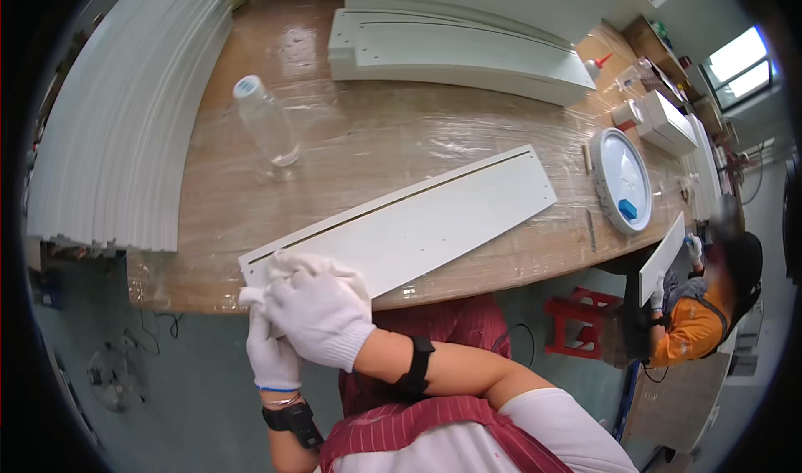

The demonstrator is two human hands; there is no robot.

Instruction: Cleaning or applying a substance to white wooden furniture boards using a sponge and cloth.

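A long white board point(418, 222), with a dark groove along its far edge and small holes, lies slantwise at the table's near edge. My right hand point(322, 318), in a white knit glove, reaches across to the board's left end. Its fingers are bent over a whitish cloth point(334, 271), pressed onto the board's face. My left hand point(271, 352), gloved too, is at the board's near left corner, its fingers closed about the edge there. The right hand partly hides the left hand's fingers and that corner.
Upright white boards point(125, 114) stand packed on the left. A clear bottle point(271, 126) stands on the film-covered table point(434, 126). More white boards point(451, 51) lie stacked behind. At right are a round white lid point(622, 180) and a co-worker point(693, 322) holding a board.
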